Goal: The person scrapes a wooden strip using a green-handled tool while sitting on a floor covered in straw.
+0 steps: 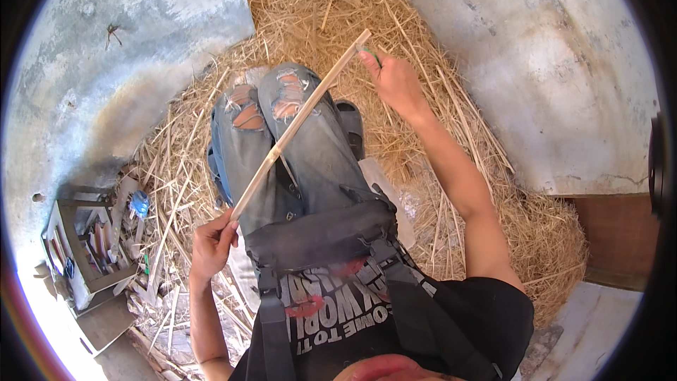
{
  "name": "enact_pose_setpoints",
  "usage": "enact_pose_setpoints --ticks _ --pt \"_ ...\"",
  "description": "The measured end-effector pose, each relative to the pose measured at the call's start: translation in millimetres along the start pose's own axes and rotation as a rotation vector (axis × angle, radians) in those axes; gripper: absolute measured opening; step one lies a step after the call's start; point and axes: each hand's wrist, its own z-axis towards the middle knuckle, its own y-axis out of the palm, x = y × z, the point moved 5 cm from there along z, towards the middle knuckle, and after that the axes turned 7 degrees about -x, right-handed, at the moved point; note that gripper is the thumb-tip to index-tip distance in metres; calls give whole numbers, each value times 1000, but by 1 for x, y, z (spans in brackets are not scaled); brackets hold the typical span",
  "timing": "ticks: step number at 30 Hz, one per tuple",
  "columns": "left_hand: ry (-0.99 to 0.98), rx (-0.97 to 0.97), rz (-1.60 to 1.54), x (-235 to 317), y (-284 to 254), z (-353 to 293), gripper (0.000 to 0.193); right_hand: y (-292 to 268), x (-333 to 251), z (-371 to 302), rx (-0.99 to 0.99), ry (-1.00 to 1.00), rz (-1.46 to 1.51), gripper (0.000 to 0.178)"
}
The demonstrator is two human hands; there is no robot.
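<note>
A long, pale split-bamboo strip [302, 114] slants across my lap, from low on the left to high on the right, with a node near its middle. My left hand [214, 245] is closed around its lower end, thumb along the strip. At the upper end, my right hand [398, 85] is closed on a small green-handled tool [373, 56]. A short greyish part of the tool, perhaps a blade, touches or nearly touches the strip. My fingers hide most of the tool, so its exact kind is unclear.
Under the strip are my knees in torn jeans [247, 116]. A heap of straw-like shavings [317, 0] lies ahead and to the right. At the left stands a wooden box [88, 247] with sticks and tools, beside a blue plastic scrap [139, 203]. Weathered walls [522, 63] rise on both sides.
</note>
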Motion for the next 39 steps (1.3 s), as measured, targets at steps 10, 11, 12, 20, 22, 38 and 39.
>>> enact_pose_setpoints --ticks 10,11,12,20,22,38,39 --pt "-90 -26 -59 -17 -10 -25 33 -32 68 29 139 236 48 76" --pt "-78 -27 -60 -16 -9 -21 33 -38 65 26 178 220 0 76" --pt "-81 -35 -66 -16 -5 -20 33 -27 40 8 207 73 144 74" --pt "-113 -32 -34 -11 -12 -32 34 3 42 12 135 71 117 72" --pt "-76 9 33 -16 -19 -44 33 -23 147 36 142 424 75 77" --pt "215 323 798 30 -3 -35 44 11 42 -22 75 201 103 73" --pt "225 328 781 28 -2 -34 44 7 41 -23 57 199 110 73"
